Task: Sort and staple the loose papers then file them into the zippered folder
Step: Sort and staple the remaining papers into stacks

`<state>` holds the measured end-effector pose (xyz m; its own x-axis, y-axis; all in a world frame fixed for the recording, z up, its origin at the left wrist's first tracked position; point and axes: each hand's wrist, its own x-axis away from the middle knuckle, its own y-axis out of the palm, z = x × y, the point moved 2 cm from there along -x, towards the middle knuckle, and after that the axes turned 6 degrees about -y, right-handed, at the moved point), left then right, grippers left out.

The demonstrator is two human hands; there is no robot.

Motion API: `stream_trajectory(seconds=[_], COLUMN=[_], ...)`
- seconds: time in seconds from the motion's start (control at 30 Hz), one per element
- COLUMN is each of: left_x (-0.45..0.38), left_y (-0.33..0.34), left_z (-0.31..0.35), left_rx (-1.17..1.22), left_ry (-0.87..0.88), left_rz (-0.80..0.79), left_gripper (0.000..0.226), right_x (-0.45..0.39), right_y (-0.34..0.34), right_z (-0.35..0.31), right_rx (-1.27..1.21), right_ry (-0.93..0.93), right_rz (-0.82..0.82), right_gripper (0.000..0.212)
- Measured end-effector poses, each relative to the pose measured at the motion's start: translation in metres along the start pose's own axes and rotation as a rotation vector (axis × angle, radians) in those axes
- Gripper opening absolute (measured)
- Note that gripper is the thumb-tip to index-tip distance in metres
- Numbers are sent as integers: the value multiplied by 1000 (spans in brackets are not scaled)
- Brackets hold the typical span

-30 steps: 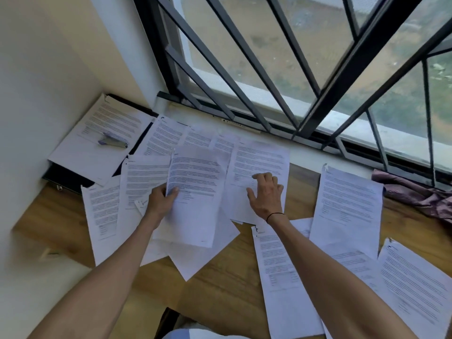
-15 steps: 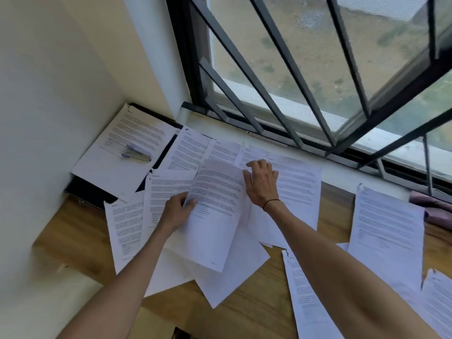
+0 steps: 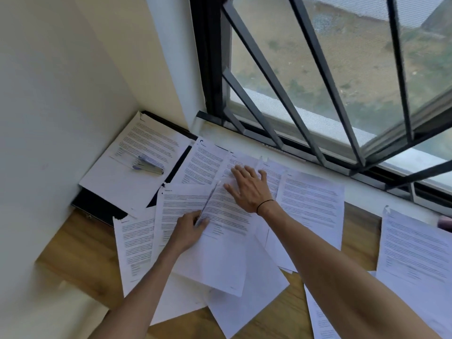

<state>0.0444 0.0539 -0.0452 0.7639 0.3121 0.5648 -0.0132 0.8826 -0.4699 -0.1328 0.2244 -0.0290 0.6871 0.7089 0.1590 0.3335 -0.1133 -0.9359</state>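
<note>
Several loose printed sheets lie overlapping on the wooden table (image 3: 80, 248) below a window. My left hand (image 3: 189, 230) pinches the left edge of one printed sheet (image 3: 225, 228) and holds it a little off the pile. My right hand (image 3: 249, 188) lies flat with fingers spread on a sheet (image 3: 212, 162) near the window sill. A black zippered folder (image 3: 97, 206) sits in the far left corner, mostly hidden under a sheet (image 3: 127, 177) that carries a small purple and silver stapler (image 3: 148, 166).
More sheets lie at the right (image 3: 413, 250) and the near right (image 3: 320, 319). A white wall (image 3: 49, 118) closes the left side. The barred window (image 3: 318, 81) and its white sill (image 3: 244, 145) run along the back. A pink cloth (image 3: 445, 222) shows at the right edge.
My right hand has moved left and farther back, from the middle sheet onto the sheet by the sill. My left hand keeps its sheet, and the view has shifted left.
</note>
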Motion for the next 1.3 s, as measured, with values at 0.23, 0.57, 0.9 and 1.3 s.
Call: stream_trajectory(seconds=[0.23,0.57,0.9,1.3], left_x=[-6,9,53,58], left_y=[-4,-23,-34,-26], left_z=[-3,-16,-64,-65], left_rx=[81,274,313,299], left_ry=[-9,-30,-104,-83], left_rz=[-21,0,90,278], left_gripper=[8,25,17,41], right_x=[-5,-34,-35,-53], right_y=[0,-10,9,20], right_z=[-8,-43,-93,-125], right_rx=[7,-133,-49,-63], right_ry=[-16,-250,-435,-244], right_rz=[76,16,-115,-145], right_gripper=[74,83,82,39])
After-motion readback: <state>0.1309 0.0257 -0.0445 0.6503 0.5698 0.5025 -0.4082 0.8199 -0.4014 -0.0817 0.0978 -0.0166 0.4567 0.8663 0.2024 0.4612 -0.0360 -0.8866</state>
